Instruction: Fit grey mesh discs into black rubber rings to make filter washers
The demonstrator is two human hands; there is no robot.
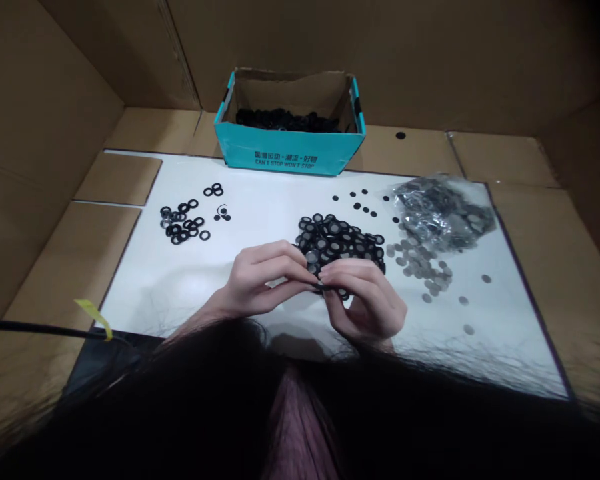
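Note:
Over the near edge of a pile of black rings with grey discs in their centres (335,245), my two hands meet fingertip to fingertip. My left hand (265,277) pinches one side of a small black ring (322,287), seen nearly edge-on. The fingers of my right hand (367,297) close on its other side. My fingertips cover most of this piece, so whether a disc sits in it cannot be made out. Loose grey discs (423,263) lie just right of the pile.
A teal cardboard box (285,150) holding many black pieces stands at the back. Empty black rings (180,223) are scattered at left. A clear plastic bag of discs (443,213) lies at right, near small black discs (365,210). Cardboard walls (380,60) surround the white board (260,193).

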